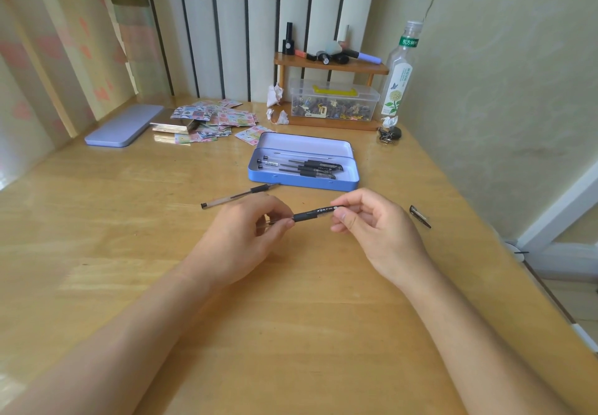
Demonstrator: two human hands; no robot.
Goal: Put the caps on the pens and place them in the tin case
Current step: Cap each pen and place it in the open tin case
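Both hands hold one pen (312, 213) above the middle of the table (291, 317). Left hand (246, 236) pinches the barrel end; right hand (372, 230) pinches the capped end. Pen axis runs left to right, rising slightly toward the right. An uncapped pen (239, 195) lies beyond the left hand, tip pointing right toward the tin case (301, 181). The tin case stands open beyond the hands, with capped pens (301, 166) lying lengthwise inside. A loose cap (420, 216) lies right of the right hand, near the right edge. Nothing lies between the hands and the case.
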